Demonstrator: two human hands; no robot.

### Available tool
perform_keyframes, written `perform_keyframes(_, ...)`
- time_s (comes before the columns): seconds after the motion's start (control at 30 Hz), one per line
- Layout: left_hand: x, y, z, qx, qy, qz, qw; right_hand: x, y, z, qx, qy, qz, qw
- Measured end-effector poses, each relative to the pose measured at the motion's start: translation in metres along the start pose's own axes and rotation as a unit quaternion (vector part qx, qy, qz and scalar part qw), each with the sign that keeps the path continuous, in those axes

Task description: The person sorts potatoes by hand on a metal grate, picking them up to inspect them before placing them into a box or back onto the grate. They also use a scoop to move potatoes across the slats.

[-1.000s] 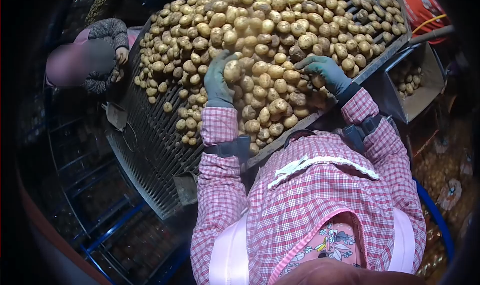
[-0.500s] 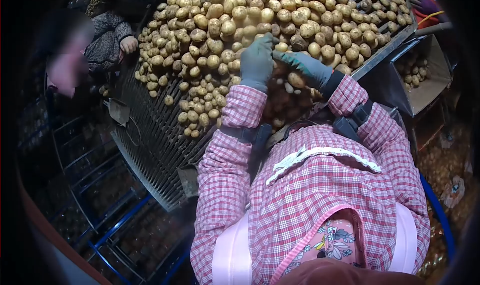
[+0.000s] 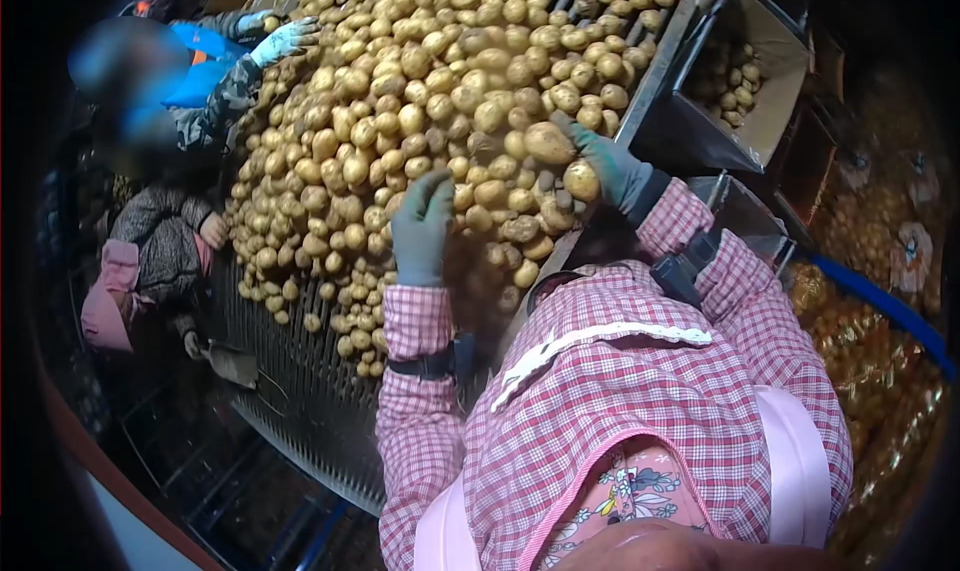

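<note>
A deep heap of dusty yellow potatoes (image 3: 400, 121) covers a slatted metal rack (image 3: 290, 346) in front of me. My left hand (image 3: 420, 236), in a grey-green glove, hovers over the near part of the heap. Its fingers are slightly bent and a little apart, with nothing visible in them. Near the rack's right edge, my right hand (image 3: 618, 171) wears a similar glove and curls around potatoes. A large potato (image 3: 548, 143) is at its fingertips and a rounder potato (image 3: 581, 181) is under the palm.
An open box (image 3: 765, 81) with potatoes hangs beyond the metal side rail (image 3: 650, 71). Two other people work at the left: one with white gloves (image 3: 285, 41) on the heap, another in a dark patterned sleeve (image 3: 165, 226) by a metal scoop (image 3: 233, 364). A blue pipe (image 3: 880, 306) runs at right.
My hands, close together before, are now apart, with the right one holding potatoes at the rail side. The view has shifted, bringing the white-gloved person into sight.
</note>
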State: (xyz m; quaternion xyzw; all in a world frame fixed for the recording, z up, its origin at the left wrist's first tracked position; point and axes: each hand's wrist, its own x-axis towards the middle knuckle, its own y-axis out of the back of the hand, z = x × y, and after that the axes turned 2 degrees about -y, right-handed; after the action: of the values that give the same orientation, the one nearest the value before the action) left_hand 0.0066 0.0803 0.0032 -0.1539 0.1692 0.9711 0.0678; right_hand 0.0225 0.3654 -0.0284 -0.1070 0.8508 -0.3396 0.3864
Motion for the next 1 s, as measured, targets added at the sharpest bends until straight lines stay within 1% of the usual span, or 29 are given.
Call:
perform_keyframes(0.03,-0.006,-0.005,0.007,0.07,-0.101,-0.022,0.992,-0.011,0.012,-0.005,-0.023,0.055,-0.005,0.998)
perform_keyframes(0.1,-0.005,-0.009,-0.006,0.055,-0.084,-0.023,0.995,-0.022,0.053,-0.017,0.032,0.073,-0.042,0.996)
perform_keyframes(0.13,-0.004,-0.011,-0.005,0.052,-0.062,-0.019,0.997,-0.038,0.064,-0.021,0.008,0.127,0.014,0.992)
perform_keyframes(0.17,0.0,-0.012,-0.009,0.055,-0.076,-0.02,0.995,-0.053,0.074,-0.027,-0.016,0.179,0.066,0.982)
perform_keyframes(0.23,0.012,-0.008,-0.02,0.063,-0.102,-0.013,0.993,-0.072,0.114,-0.038,-0.034,0.212,0.153,0.965)
perform_keyframes(0.3,0.025,-0.002,-0.014,0.122,-0.142,0.001,0.982,-0.093,0.169,-0.056,-0.073,0.246,0.186,0.949)
perform_keyframes(0.37,0.039,-0.002,-0.005,0.154,-0.177,0.021,0.972,-0.12,0.204,-0.079,-0.079,0.271,0.262,0.923)
perform_keyframes(0.4,0.048,-0.005,0.001,0.145,-0.207,0.024,0.967,-0.133,0.215,-0.092,-0.1,0.271,0.315,0.904)
perform_keyframes(0.43,0.057,-0.009,0.009,0.207,-0.248,0.034,0.946,-0.145,0.229,-0.099,-0.12,0.269,0.368,0.882)
perform_keyframes(0.47,0.067,-0.014,0.019,0.267,-0.287,0.044,0.919,-0.15,0.273,-0.105,-0.164,0.29,0.382,0.862)
perform_keyframes(0.5,0.079,-0.019,0.025,0.325,-0.324,0.053,0.887,-0.147,0.333,-0.116,-0.208,0.31,0.394,0.84)
perform_keyframes(0.53,0.095,-0.026,0.027,0.362,-0.356,0.048,0.86,-0.143,0.364,-0.124,-0.251,0.329,0.405,0.815)
perform_keyframes(0.6,0.128,-0.04,0.03,0.431,-0.418,0.036,0.799,-0.141,0.358,-0.137,-0.258,0.352,0.432,0.789)
perform_keyframes(0.63,0.139,-0.049,0.03,0.481,-0.414,0.017,0.773,-0.143,0.353,-0.148,-0.263,0.366,0.447,0.773)
perform_keyframes(0.7,0.153,-0.065,0.022,0.573,-0.402,-0.029,0.714,-0.141,0.283,-0.153,-0.287,0.322,0.397,0.81)
perform_keyframes(0.73,0.157,-0.07,0.024,0.631,-0.36,-0.069,0.684,-0.123,0.252,-0.149,-0.277,0.314,0.377,0.826)
perform_keyframes(0.8,0.158,-0.076,0.032,0.658,-0.308,-0.117,0.677,-0.087,0.189,-0.142,-0.255,0.295,0.336,0.857)
perform_keyframes(0.83,0.161,-0.077,0.038,0.671,-0.284,-0.138,0.671,-0.069,0.158,-0.138,-0.274,0.292,0.331,0.855)
perform_keyframes(0.87,0.162,-0.078,0.03,0.666,-0.301,-0.109,0.674,-0.049,0.159,-0.136,-0.268,0.27,0.291,0.878)
perform_keyframes(0.9,0.155,-0.075,0.035,0.625,-0.279,-0.114,0.72,-0.034,0.14,-0.132,-0.241,0.27,0.269,0.893)
perform_keyframes(0.93,0.145,-0.068,0.044,0.581,-0.256,-0.119,0.763,-0.012,0.149,-0.13,-0.279,0.27,0.261,0.884)
perform_keyframes(0.97,0.136,-0.06,0.052,0.535,-0.232,-0.125,0.802,-0.002,0.141,-0.132,-0.3,0.237,0.252,0.889)
perform_keyframes(1.0,0.127,-0.049,0.055,0.432,-0.233,-0.1,0.865,0.015,0.151,-0.132,-0.395,0.231,0.259,0.85)
